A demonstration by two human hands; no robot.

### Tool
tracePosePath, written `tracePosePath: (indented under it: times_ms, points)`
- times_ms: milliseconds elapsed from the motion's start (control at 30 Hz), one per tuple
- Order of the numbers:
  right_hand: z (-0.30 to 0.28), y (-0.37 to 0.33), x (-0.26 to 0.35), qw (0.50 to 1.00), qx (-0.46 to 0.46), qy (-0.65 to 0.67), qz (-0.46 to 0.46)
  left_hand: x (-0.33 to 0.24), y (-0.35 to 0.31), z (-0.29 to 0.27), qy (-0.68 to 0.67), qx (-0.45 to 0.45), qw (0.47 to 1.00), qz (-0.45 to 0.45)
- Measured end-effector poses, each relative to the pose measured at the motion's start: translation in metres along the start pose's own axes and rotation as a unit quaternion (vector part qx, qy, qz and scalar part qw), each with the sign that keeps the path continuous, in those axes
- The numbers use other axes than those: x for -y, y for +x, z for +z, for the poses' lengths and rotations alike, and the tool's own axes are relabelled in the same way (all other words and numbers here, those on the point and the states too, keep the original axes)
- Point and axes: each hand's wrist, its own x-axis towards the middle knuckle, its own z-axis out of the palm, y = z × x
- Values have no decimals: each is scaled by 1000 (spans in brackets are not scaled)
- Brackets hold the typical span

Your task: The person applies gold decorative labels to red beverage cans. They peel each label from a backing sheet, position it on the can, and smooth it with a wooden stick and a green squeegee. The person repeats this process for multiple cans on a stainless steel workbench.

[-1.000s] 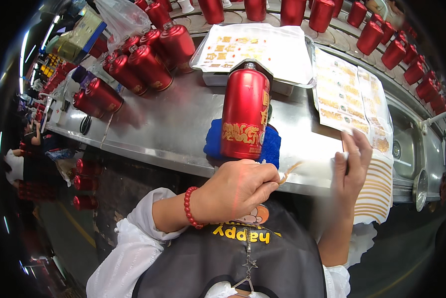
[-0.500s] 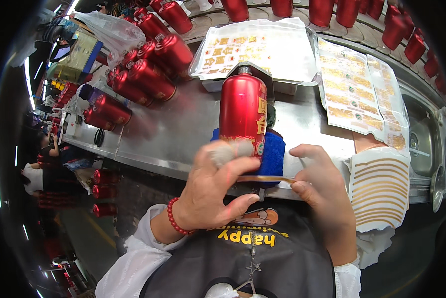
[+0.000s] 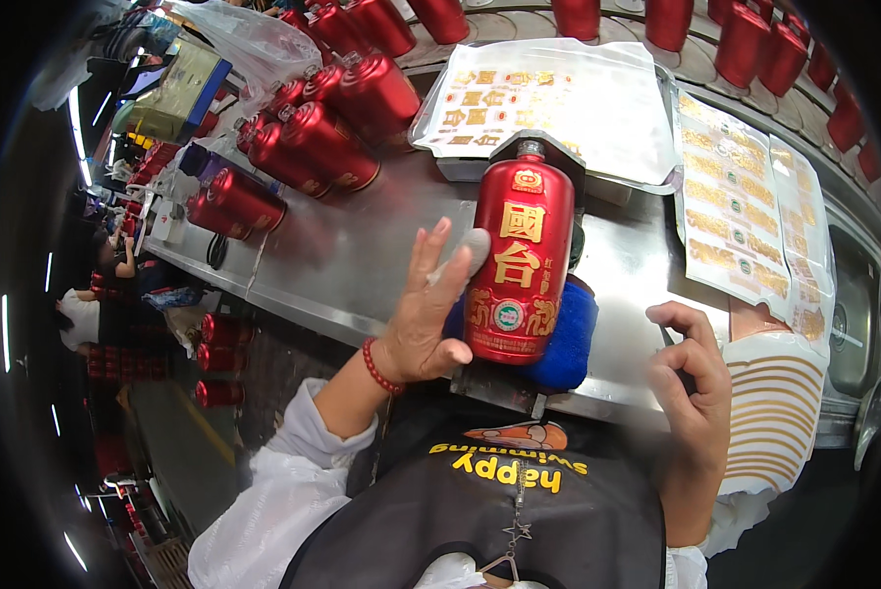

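A glossy red bottle [image 3: 525, 260] with gold decoration lies on a blue cloth pad [image 3: 570, 339], its neck pointing away from me in a dark angled holder [image 3: 558, 157]. Beside the bottle's left side is my left hand [image 3: 423, 312], fingers spread, holding nothing. A pale cover [image 3: 477, 249] sits on one of its fingertips, close to or touching the bottle. To the right of the pad, my right hand [image 3: 694, 378] hovers with fingers bent and a gap between thumb and forefinger. Nothing clearly shows in its grasp.
Sheets of gold decals [image 3: 504, 103] lie on a tray at the back. More decal sheets [image 3: 735, 196] and a white sheet of curved gold strips [image 3: 776, 412] are at right, near a metal sink [image 3: 848, 285]. Red bottles [image 3: 313, 147] stand at left; others line the far conveyor [image 3: 504, 25].
The bottle has turned so its gold front decoration faces up. My left hand moved off its base, left and up. The gold strip in my right hand is out of sight; that hand moved right.
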Motion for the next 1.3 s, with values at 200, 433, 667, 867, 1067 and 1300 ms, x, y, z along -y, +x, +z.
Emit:
tracePosePath:
  times_ms: [200, 433, 667, 867, 1067, 1300]
  points:
    - [6, 6, 4, 1000, -3, -13, 14, 22, 68, -20, 90, 108, 978, 151]
    - [9, 10, 14, 999, -2, -42, 17, 14, 65, -8, 57, 140, 963, 222]
    - [15, 18, 17, 997, 9, -59, 38, 53, 120, -10, 43, 82, 974, 206]
    - [17, 13, 22, 997, 1, -71, 36, 36, 92, -13, 75, 104, 970, 209]
    - [22, 10, 28, 995, 22, -92, 21, -1, 31, -4, 55, 67, 979, 185]
    - [32, 11, 39, 986, 80, -143, -18, 1, -15, 16, 70, -71, 995, -9]
